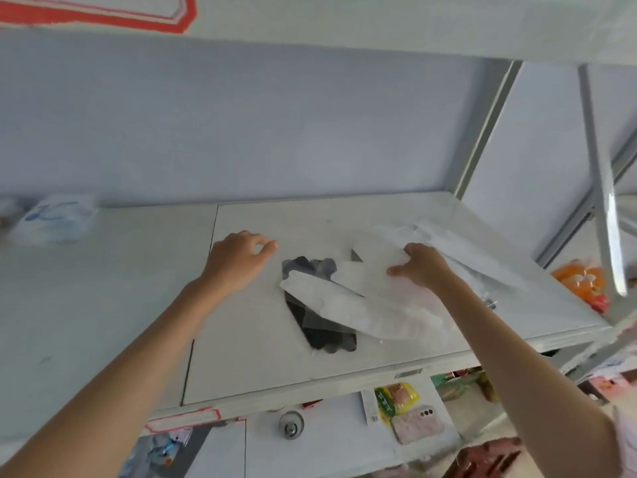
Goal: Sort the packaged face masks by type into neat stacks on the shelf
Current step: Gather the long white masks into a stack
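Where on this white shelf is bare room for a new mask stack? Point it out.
Bare: the white shelf board between the blue-printed mask pack and the left hand. Crowded: the white packets over black masks under the right hand.

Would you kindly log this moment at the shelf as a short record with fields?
surface: white shelf
mixed pile: white mask packs lying over black mask packs
left hand: over the shelf left of the pile, fingers loosely curled, holding nothing
right hand: grip on a white pack in the pile
sorted stack: blue-printed packs at far left of shelf
sorting state: black and white still mixed
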